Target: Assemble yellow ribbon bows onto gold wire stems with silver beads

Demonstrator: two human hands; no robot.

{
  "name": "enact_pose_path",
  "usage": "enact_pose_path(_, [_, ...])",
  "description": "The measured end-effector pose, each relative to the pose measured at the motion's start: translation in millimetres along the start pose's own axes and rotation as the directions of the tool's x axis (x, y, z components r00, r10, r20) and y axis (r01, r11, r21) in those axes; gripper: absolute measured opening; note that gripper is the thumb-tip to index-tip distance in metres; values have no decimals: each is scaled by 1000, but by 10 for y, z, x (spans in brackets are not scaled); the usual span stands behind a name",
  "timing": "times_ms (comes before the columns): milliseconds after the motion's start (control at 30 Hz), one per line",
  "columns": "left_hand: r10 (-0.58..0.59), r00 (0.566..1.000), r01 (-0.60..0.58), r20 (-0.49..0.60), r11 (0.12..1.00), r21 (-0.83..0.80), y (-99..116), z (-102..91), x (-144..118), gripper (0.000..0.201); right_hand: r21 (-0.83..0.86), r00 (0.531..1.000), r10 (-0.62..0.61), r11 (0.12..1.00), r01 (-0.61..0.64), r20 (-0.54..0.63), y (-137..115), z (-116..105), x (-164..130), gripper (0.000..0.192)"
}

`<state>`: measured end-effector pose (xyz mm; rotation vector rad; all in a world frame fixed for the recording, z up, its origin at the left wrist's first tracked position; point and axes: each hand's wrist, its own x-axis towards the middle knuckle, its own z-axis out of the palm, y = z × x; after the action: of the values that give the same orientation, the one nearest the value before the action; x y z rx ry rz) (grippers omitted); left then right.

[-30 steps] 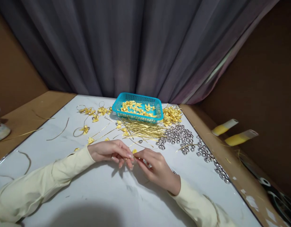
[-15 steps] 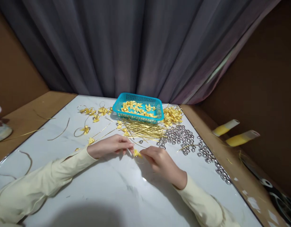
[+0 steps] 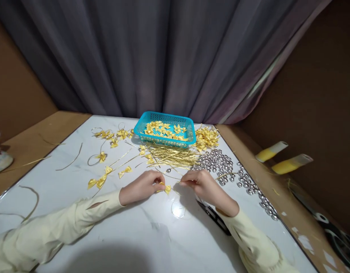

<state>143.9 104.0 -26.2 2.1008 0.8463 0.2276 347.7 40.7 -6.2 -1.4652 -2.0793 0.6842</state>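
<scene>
Left hand (image 3: 142,187): fingers pinched on a small yellow bow (image 3: 165,188), resting on the white table (image 3: 129,235).
Right hand (image 3: 205,184): at 3 o'clock of the bow, fingers closed on a thin gold wire (image 3: 178,182) (barely visible).
Blue basket (image 3: 165,131): at 12 o'clock, holding yellow bows.
Silver beads (image 3: 217,162): at 2 o'clock, heaped.
Black tool (image 3: 213,217): under the right wrist.

Small craft workbench, I'd say | white marble-look tabletop (image 3: 129,235) | heap of silver metal beads (image 3: 217,163) | turquoise plastic basket (image 3: 165,133) of yellow ribbon bows | grey curtain (image 3: 163,57) behind.
</scene>
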Motion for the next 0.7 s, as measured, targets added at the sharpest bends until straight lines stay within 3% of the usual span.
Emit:
enact_pose_path(167, [-47,998,42,-43,994,-101,113,-84,-32,16,75,998,-36,996,40,-47,25,-88,-11,19])
enact_pose_path(333, [-103,992,85,-71,972,-220,175,-59,-84,18,284,996,-43,959,18,82,-21,-82,-51,11])
enact_pose_path(500, [-14,988,-15,-152,982,-189,257,-70,-144,15,330,989,-95,943,51,117,-52,14,-62,8])
enact_pose_path(600, [25,979,-53,-204,990,-132,285,-121,-168,15,400,977,-71,916,-15,200,-72,41,-52,9])
enact_pose_path(700, [41,982,-61,-186,993,-103,299,-176,-192,17,462,966,-2,878,-121,258,-128,2,-57,14])
